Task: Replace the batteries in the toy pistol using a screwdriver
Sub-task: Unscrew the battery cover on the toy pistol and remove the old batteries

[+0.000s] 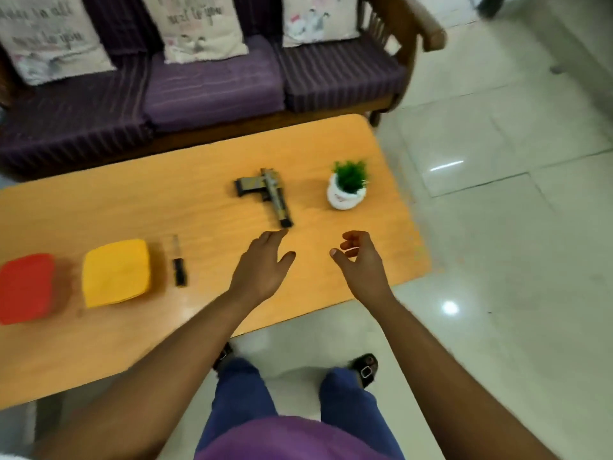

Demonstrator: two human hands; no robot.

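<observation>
purple sofa cushions (212, 91) and pale floor tiles frame an orange worktop (99, 343) in the head view, the only view there is. on the worktop the toy pistol (270, 194) lies flat near the far middle, muzzle toward the person, grip pointing left. a small potted plant (348, 185) stands just to its right. the screwdriver (178, 262) lies well to the left, beside a yellow container (116, 272), with a red container (25, 287) at the left edge.

the left hand (262, 267) reaches out with fingers straight, fingertips just short of the muzzle, holding nothing. the right hand (360, 260) hovers over the near edge of the worktop, fingers loosely curled, also empty.

the pistol looks like rigid, light plastic, unlikely to flex or slip much. the grip or the middle of the body seems the surest place to take it, leaving the battery cover reachable; where that cover sits cannot be told from here.
</observation>
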